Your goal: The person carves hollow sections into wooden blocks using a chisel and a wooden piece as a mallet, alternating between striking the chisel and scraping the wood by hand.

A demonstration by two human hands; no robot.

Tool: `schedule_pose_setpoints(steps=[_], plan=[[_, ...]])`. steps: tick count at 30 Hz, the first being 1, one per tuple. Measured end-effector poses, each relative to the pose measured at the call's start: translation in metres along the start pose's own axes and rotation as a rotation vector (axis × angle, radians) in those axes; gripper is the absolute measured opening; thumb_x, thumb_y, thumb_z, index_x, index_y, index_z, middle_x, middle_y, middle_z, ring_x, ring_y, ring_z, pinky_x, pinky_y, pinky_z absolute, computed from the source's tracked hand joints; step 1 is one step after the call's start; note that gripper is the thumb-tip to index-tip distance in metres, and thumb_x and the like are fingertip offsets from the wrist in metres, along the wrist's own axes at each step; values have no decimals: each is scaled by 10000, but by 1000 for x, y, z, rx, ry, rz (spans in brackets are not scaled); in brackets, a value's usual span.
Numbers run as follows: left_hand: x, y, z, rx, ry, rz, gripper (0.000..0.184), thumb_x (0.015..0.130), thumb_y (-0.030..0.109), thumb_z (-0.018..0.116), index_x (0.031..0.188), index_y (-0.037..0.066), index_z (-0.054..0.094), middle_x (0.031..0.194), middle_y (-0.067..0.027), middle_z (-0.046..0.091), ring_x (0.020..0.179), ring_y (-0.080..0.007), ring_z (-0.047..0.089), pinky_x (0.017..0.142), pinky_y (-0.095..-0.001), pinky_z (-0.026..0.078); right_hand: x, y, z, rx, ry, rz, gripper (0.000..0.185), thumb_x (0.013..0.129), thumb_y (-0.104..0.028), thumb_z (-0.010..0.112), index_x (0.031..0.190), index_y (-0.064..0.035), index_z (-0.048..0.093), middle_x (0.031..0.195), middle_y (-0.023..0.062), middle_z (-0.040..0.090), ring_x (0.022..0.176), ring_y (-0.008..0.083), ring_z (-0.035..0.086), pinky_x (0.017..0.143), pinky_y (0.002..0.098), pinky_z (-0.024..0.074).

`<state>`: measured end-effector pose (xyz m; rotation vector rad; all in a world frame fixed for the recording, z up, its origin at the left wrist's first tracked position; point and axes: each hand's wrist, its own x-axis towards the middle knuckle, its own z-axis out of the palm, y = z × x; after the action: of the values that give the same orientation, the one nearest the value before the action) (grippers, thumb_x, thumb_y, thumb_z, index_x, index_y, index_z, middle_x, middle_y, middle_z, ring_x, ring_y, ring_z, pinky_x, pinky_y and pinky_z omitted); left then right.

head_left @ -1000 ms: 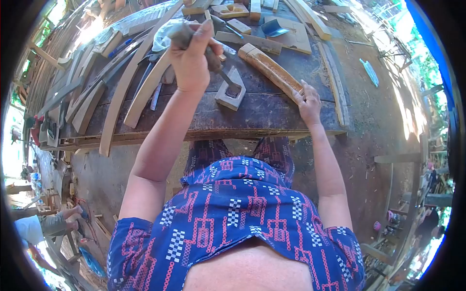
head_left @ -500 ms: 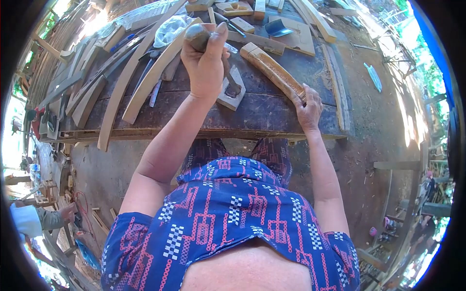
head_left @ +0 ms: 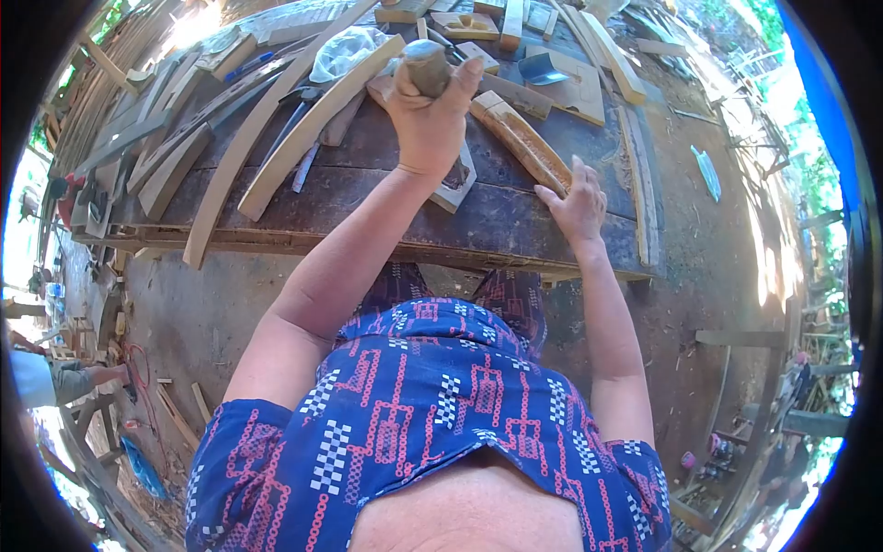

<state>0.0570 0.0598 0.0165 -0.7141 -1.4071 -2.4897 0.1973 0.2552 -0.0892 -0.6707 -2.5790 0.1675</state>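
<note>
My left hand (head_left: 430, 120), raised over the workbench, is closed round a thick, rounded wooden handle (head_left: 427, 66); the rest of that tool is hidden behind the hand. A pale wood block (head_left: 457, 187) with cut corners lies partly covered by my left wrist. At the right, a long curved wood piece (head_left: 522, 140) with a hollowed, rough face slants across the bench. By its near end is my right hand (head_left: 579, 204), thumb and fingers spread; whether it touches the wood I cannot tell.
Long curved wooden slats (head_left: 317, 129) and a clear plastic bag (head_left: 345, 55) cover the bench's left side. A dark curved metal piece (head_left: 543, 69) lies on a board at the back. A straight strip (head_left: 641, 189) runs along the right edge. Another person's arm (head_left: 97, 375) shows far left.
My left hand has moved right and slightly down with the handle, now covering more of the pale block. My right hand's fingers have spread from their grip on the curved piece's near end.
</note>
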Motion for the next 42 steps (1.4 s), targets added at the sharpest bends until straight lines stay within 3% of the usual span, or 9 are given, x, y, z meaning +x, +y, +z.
schedule_pose_setpoints(steps=[11,15,20,22,24,31,35,37,42], plan=[[-9,2,12,24,-113,-33,229,800,96,734,937,41,560,829,-4,638,741,-47,556,670,-216,471,32,-29,-48,138,-427,225,564,658,-408,793,1029,-26,606,929,141,644,820,265,630,736,382,485],[-11,-4,17,152,-182,45,287,757,109,755,967,30,576,826,-29,655,742,-78,576,684,-245,485,38,-77,-160,981,-71,144,310,757,-163,773,975,-41,589,795,27,613,626,56,531,528,228,418],[-12,-6,25,218,-226,30,277,752,134,760,938,30,584,818,-33,657,736,-78,576,688,-250,485,36,-109,-228,1228,330,-270,288,861,-158,637,1102,-21,562,791,59,598,644,88,533,536,224,417],[-11,-5,26,260,-226,42,282,747,144,765,935,32,588,809,-37,657,726,-80,576,687,-253,485,28,-91,-227,1114,124,-175,424,814,-192,698,1158,-6,535,849,87,601,697,111,558,574,241,439],[-13,-7,28,68,-247,-31,297,744,180,773,940,42,596,791,-51,659,705,-95,583,680,-263,489,23,-94,-228,391,-405,-190,576,734,-223,775,1182,24,511,891,102,599,758,123,578,615,260,456],[-11,-9,25,268,-257,19,282,750,196,763,928,43,606,793,-63,664,699,-104,590,668,-273,493,18,-105,-256,1009,33,-19,560,679,-173,791,1147,2,538,909,60,587,821,96,563,681,264,471],[-10,-8,27,264,-284,15,309,736,213,777,928,40,607,790,-60,660,686,-110,577,665,-275,490,9,-91,-233,600,-154,27,484,708,-149,763,1116,-4,546,903,50,587,806,100,559,682,251,464],[-10,-9,27,210,-329,-37,324,731,225,785,929,39,608,787,-60,658,684,-108,569,666,-276,488,11,-78,-222,578,-310,-46,370,745,-116,749,1031,-24,532,787,28,600,578,54,528,459,206,403],[-12,4,26,263,-353,23,287,751,179,766,946,39,609,801,-31,656,710,-80,541,673,-267,478,8,-80,-229,927,-21,-28,482,709,-142,772,1091,-5,512,778,24,585,602,75,538,482,221,416]])
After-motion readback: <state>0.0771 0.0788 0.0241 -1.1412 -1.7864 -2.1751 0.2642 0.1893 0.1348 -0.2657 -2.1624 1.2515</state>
